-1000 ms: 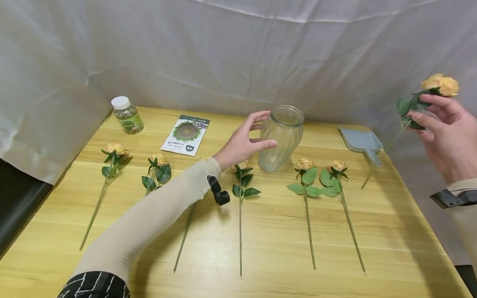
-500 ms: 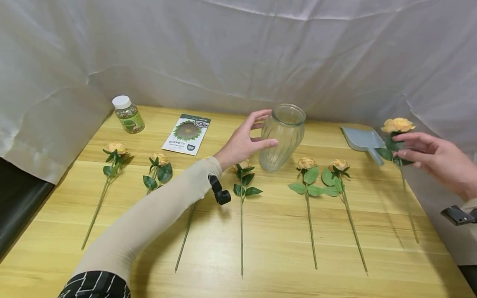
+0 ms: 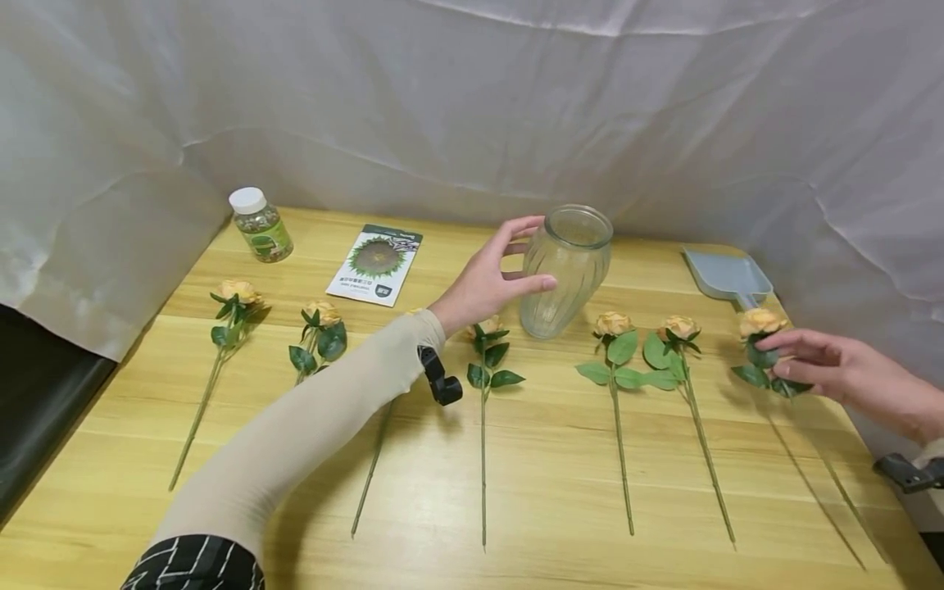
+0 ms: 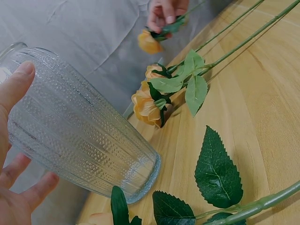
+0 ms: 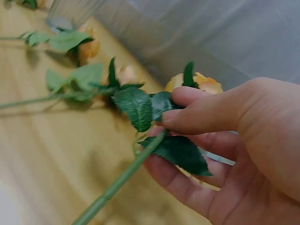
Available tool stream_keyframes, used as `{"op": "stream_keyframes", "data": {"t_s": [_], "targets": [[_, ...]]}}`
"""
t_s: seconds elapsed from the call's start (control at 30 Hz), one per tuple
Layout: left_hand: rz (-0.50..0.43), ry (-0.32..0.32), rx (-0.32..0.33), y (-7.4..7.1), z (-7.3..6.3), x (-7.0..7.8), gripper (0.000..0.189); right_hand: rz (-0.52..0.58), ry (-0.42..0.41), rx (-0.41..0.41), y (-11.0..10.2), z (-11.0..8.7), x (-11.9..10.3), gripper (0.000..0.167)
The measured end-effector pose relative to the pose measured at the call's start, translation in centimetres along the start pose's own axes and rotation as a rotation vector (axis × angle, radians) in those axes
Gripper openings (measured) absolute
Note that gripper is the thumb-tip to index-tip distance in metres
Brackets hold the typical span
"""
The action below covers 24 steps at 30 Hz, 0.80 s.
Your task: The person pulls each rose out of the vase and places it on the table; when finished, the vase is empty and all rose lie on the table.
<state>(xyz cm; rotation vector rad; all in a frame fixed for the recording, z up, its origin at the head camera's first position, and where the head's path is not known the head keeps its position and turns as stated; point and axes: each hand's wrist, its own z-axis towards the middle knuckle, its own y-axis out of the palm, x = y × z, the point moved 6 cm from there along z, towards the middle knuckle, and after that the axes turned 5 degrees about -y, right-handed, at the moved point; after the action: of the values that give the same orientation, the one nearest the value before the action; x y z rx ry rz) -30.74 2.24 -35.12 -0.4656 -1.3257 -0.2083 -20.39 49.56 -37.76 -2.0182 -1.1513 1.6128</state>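
Observation:
My left hand (image 3: 487, 279) holds the side of a ribbed clear glass vase (image 3: 571, 283), thumb in front and fingers behind. The vase stands upright at the back middle of the table. At the right, my right hand (image 3: 848, 373) pinches a yellow artificial rose (image 3: 762, 321) just below its bloom. Its green stem (image 5: 119, 183) slants down toward the table's front right in the head view. To the left of this hand lie two more roses, a nearer one (image 3: 680, 329) and another (image 3: 614, 324). One rose (image 3: 484, 373) lies in front of the vase.
More roses lie at the left, one (image 3: 234, 299) near the edge and another (image 3: 319, 336) partly behind my left forearm. A seed packet (image 3: 376, 266) and a white-capped jar (image 3: 261, 229) stand farther back. A blue-grey dustpan (image 3: 726, 274) lies back right.
My right hand has brought the rose down and leftward from the upper right to just above the tabletop, in front of the dustpan. My left hand stays at the vase.

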Motion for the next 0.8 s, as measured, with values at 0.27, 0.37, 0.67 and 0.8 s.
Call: {"op": "stream_keyframes", "data": {"t_s": [0.27,0.37,0.67,0.8], "targets": [[0.01,0.0,0.001,0.0,0.0,0.0,0.087,0.012,0.022,-0.075,2.0,-0.6,2.2,0.048],[0.008,-0.003,0.004,0.0,0.0,0.0,0.088,0.035,-0.007,-0.069,2.5,-0.4,2.5,0.046],[0.009,-0.006,0.005,0.1,0.0,0.0,0.089,-0.015,0.026,-0.016,3.4,-0.1,2.7,0.054],[0.011,-0.007,0.004,0.1,0.0,0.0,0.088,-0.015,0.025,0.017,3.3,-0.3,2.7,0.056]]}}
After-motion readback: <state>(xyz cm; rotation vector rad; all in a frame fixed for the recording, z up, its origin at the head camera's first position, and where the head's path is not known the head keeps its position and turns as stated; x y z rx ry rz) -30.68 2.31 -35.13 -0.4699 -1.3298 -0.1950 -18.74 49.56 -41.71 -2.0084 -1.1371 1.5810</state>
